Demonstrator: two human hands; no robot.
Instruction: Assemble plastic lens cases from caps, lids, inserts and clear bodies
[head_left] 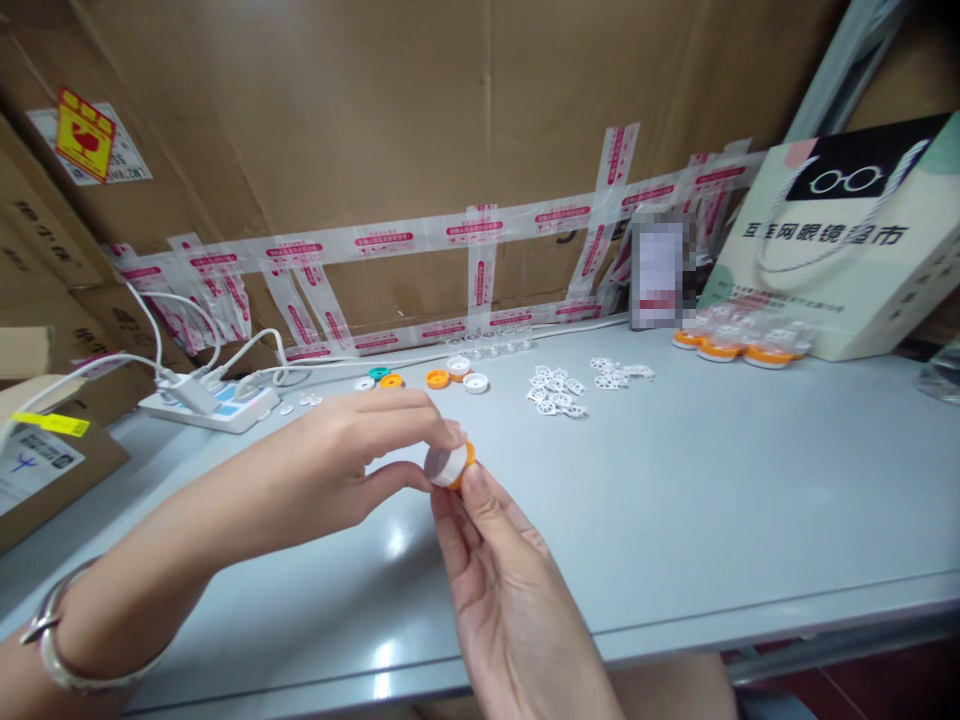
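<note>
Both my hands meet over the grey table (pixel 712 500) on one small round part, an orange cap with a white face (pixel 451 465). My left hand (pixel 352 450) reaches in from the left and pinches it between thumb and fingers. My right hand (pixel 502 590) comes up from below, palm toward me, its fingertips closed on the cap's lower edge. A metal bangle (pixel 56 640) sits on my left wrist.
Loose orange, white and teal caps (pixel 435 378) lie behind my hands, with a heap of small white inserts (pixel 559 390) to their right. Bagged orange parts (pixel 739 345) rest by a printed box (pixel 847 240). A power strip (pixel 217 405) with white cables sits at left. Taped cardboard stands behind.
</note>
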